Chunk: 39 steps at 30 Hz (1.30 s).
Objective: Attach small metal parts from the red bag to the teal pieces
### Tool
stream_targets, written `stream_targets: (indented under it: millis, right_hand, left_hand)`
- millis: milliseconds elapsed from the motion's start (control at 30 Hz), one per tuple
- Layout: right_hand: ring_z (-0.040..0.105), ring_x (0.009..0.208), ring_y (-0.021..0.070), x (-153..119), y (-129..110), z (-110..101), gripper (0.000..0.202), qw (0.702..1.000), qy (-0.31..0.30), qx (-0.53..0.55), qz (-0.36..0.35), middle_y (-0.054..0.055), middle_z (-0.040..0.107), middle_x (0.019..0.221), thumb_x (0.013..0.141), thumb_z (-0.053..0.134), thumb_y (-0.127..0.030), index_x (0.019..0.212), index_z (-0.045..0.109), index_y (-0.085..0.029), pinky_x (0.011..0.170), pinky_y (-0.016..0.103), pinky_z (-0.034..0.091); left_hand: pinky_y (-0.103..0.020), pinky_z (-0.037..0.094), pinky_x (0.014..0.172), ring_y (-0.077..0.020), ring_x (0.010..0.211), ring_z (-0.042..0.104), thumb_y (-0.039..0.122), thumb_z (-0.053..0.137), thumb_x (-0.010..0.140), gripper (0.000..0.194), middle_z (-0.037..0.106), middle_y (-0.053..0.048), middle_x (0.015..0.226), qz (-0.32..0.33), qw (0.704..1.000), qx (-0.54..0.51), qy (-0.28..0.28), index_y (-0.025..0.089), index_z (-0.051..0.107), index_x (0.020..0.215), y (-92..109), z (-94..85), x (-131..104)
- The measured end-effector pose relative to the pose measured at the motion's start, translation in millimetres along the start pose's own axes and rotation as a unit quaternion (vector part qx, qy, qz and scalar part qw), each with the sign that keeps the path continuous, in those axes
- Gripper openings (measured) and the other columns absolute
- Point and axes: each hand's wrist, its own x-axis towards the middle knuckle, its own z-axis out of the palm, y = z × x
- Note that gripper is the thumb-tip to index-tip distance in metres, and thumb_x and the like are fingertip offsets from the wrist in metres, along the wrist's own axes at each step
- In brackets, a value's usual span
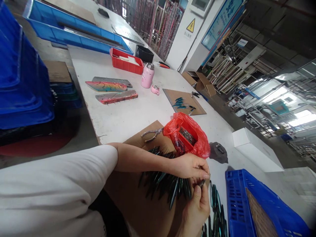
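Note:
My left hand (191,167) reaches in from the left, its thumb and fingers pinched together; what they grip is too small to tell. Just below it, my right hand (197,205) closes round a dark slim fishing lure (202,183), whose tip shows between thumb and forefinger. The two hands nearly touch. Under my left forearm, a heap of dark green fishing lures (174,192) lies on a cardboard sheet (138,197). Beside my left hand stands a red plastic bag (203,140) around a red box (189,135) of thin metal pieces. Pliers (154,133) lie near the bag.
More lures (217,210) lie right of my hands, next to a blue crate (238,200). Farther off are a cardboard piece (199,108) with small blue lures, a pink flask (147,76), a red tray (125,65) and large painted lures (116,97). A white box (256,148) stands right.

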Motion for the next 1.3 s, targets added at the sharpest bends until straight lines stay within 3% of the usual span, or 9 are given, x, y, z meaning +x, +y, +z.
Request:
stream_targets:
  millis: [333, 500, 633, 733, 833, 900, 1067, 1200, 1300]
  right_hand:
    - [0.058, 0.086, 0.0185, -1.0, -12.3, 2.8, 0.051, 0.999, -0.016, 0.017, 0.032, 0.008, 0.064, 0.097, 0.071, 0.051, -0.046, 0.111, 0.055, -0.014, 0.076, 0.028, 0.044]
    - [0.058, 0.087, 0.0194, 2.4, -10.3, 6.2, 0.046, 0.984, -0.133, -0.102, 0.067, 0.008, 0.065, 0.095, 0.070, 0.050, -0.047, 0.103, 0.060, -0.016, 0.076, 0.028, 0.042]
    - [0.057, 0.093, 0.0193, 3.9, -4.4, 4.3, 0.050, 0.973, -0.185, -0.131, 0.051, 0.011, 0.062, 0.103, 0.071, 0.048, -0.046, 0.109, 0.055, -0.016, 0.081, 0.029, 0.039]
    - [0.055, 0.096, 0.0194, 15.3, 8.5, -14.6, 0.049, 0.976, -0.145, -0.158, 0.031, 0.010, 0.061, 0.106, 0.074, 0.044, -0.048, 0.112, 0.053, -0.019, 0.082, 0.031, 0.039]
    - [0.055, 0.094, 0.0240, 35.5, 33.4, -40.6, 0.053, 0.960, -0.003, -0.278, 0.021, 0.013, 0.060, 0.105, 0.076, 0.037, -0.051, 0.114, 0.051, -0.017, 0.082, 0.038, 0.040]
    - [0.048, 0.105, 0.0280, 48.0, 50.3, -51.9, 0.060, 0.951, 0.039, -0.308, 0.007, 0.019, 0.053, 0.114, 0.075, 0.034, -0.049, 0.119, 0.045, -0.010, 0.088, 0.044, 0.034]
    - [0.039, 0.114, 0.0323, 58.8, 68.1, -52.7, 0.057, 0.940, 0.003, -0.340, -0.015, 0.018, 0.047, 0.120, 0.070, 0.039, -0.053, 0.110, 0.054, -0.016, 0.093, 0.050, 0.028]
    - [0.039, 0.113, 0.0380, 61.8, 73.7, -50.9, 0.050, 0.923, -0.012, -0.385, 0.013, 0.013, 0.047, 0.122, 0.071, 0.033, -0.055, 0.104, 0.057, -0.026, 0.085, 0.059, 0.030]
    - [0.047, 0.106, 0.0312, 68.9, 86.1, -50.8, 0.046, 0.905, -0.033, -0.424, -0.020, 0.012, 0.056, 0.109, 0.072, 0.028, -0.048, 0.099, 0.058, -0.025, 0.091, 0.051, 0.032]
  left_hand:
    - [-0.019, 0.045, 0.057, -0.0085, 0.059, 0.056, 0.029, 0.054, 0.076, 0.020, 0.058, -0.001, 0.069, -0.010, 0.996, 0.085, 0.004, 0.012, 0.054, 0.085, -15.0, -8.1, 8.7]
    - [-0.024, 0.044, 0.076, -0.0143, 0.084, 0.058, 0.028, 0.062, 0.069, 0.045, 0.060, -0.011, 0.098, 0.005, 0.969, 0.215, 0.125, 0.009, 0.049, 0.108, -14.6, -33.3, 27.1]
    - [-0.022, 0.044, 0.070, -0.0130, 0.076, 0.059, 0.028, 0.055, 0.074, 0.043, 0.061, -0.009, 0.091, 0.002, 0.948, 0.273, 0.166, 0.007, 0.048, 0.111, -6.3, -50.0, 34.5]
    - [-0.020, 0.044, 0.066, -0.0121, 0.073, 0.058, 0.028, 0.054, 0.074, 0.039, 0.062, -0.007, 0.087, 0.007, 0.936, 0.302, 0.180, 0.009, 0.051, 0.108, -5.8, -54.9, 34.8]
    - [-0.018, 0.043, 0.070, -0.0114, 0.078, 0.058, 0.028, 0.053, 0.075, 0.031, 0.062, -0.005, 0.088, 0.024, 0.929, 0.326, 0.172, 0.011, 0.056, 0.101, -9.8, -59.6, 35.3]
    - [-0.018, 0.042, 0.072, -0.0109, 0.078, 0.057, 0.029, 0.050, 0.077, 0.027, 0.062, -0.003, 0.089, 0.035, 0.919, 0.357, 0.164, 0.013, 0.057, 0.097, -12.0, -66.8, 37.9]
    - [-0.020, 0.037, 0.076, -0.0132, 0.083, 0.054, 0.023, 0.047, 0.076, 0.021, 0.062, -0.003, 0.090, 0.050, 0.865, 0.474, 0.156, 0.015, 0.061, 0.089, -5.1, -101.2, 59.8]
    - [-0.021, 0.036, 0.067, -0.0140, 0.069, 0.052, 0.011, 0.057, 0.062, 0.004, 0.060, -0.002, 0.066, 0.015, 0.855, 0.499, 0.140, 0.013, 0.060, 0.061, 11.8, -124.2, 84.9]
    - [-0.022, 0.035, 0.061, -0.0136, 0.060, 0.049, 0.004, 0.056, 0.057, 0.016, 0.051, -0.001, 0.046, -0.016, 0.861, 0.490, 0.133, 0.012, 0.051, 0.044, 20.8, -125.1, 95.5]
